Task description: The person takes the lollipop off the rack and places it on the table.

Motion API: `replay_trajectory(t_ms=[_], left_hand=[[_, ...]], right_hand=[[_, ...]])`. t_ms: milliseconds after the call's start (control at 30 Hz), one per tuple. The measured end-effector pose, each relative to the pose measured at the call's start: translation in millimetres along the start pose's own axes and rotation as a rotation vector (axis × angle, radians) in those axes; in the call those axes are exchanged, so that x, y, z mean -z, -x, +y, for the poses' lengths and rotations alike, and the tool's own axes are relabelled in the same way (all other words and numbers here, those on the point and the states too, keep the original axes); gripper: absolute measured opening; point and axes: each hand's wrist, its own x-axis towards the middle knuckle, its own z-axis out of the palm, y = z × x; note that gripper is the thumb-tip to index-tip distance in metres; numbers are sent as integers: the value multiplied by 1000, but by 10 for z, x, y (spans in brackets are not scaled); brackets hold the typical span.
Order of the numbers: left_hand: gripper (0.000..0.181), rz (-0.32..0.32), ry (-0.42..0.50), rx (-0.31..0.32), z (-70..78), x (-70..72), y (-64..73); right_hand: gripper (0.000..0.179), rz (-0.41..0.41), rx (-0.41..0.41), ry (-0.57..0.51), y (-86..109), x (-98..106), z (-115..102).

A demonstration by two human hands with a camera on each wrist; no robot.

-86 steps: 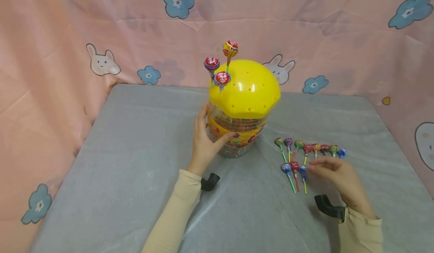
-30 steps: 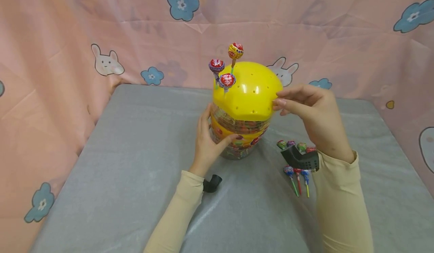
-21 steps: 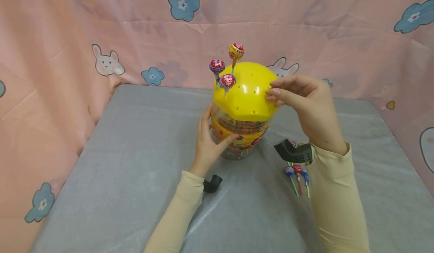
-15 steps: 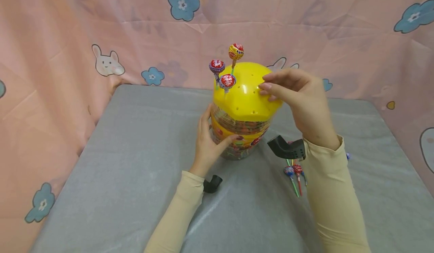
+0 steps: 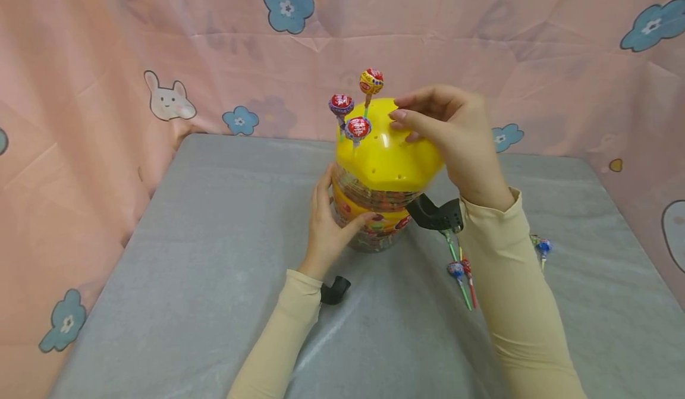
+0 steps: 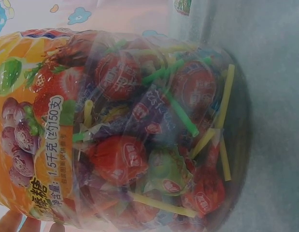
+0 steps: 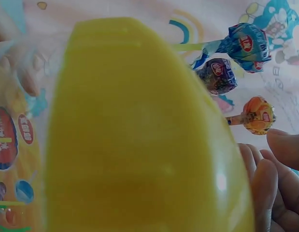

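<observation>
A clear jar [image 5: 369, 198] full of wrapped lollipops stands on the table, topped by a domed yellow lid [image 5: 387, 164] with small holes. My left hand [image 5: 327, 232] holds the jar's left side, thumb across the front of its label. Three lollipops stand upright in the lid's left part: a yellow-red one [image 5: 371, 81], a purple one [image 5: 341, 104] and a red-and-purple one [image 5: 358, 128]. Beside them my right hand [image 5: 457, 134] hovers over the lid, thumb and forefinger parted. Nothing shows between these fingers [image 7: 265, 181] in the right wrist view.
Right of the jar, loose lollipops lie on the grey-covered table [image 5: 214, 238], among them a blue one [image 5: 456, 270] and another blue one [image 5: 544, 246]. My right forearm [image 5: 514, 304] hides several others. A pink patterned curtain [image 5: 203, 6] hangs behind.
My right hand has gone from the loose lollipops up to the lid's right edge, then across its top leftward towards the standing lollipops. The left hand keeps its hold on the jar.
</observation>
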Motion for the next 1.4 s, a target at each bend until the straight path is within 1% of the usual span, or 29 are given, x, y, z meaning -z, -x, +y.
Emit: replay_trajectory(t_ms=[167, 333, 467, 533, 733, 833, 1400], left_hand=[[103, -7, 7, 10, 1, 0, 1], [103, -6, 4, 5, -7, -3, 1], [103, -7, 7, 4, -5, -3, 3], [104, -8, 6, 6, 2, -1, 4], [103, -11, -7, 4, 23, 9, 2], [103, -13, -9, 5, 25, 8, 2], [103, -15, -10, 18, 16, 8, 1]], right_hand=[[16, 0, 4, 68, -97, -68, 2], [18, -10, 13, 160, -161, -125, -5], [15, -24, 24, 198, -192, -168, -5], [13, -25, 43, 218, -206, -196, 3], [13, -12, 102, 353, -228, -272, 18], [13, -8, 98, 360, -228, -283, 20], [10, 17, 70, 301, -218, -280, 17]])
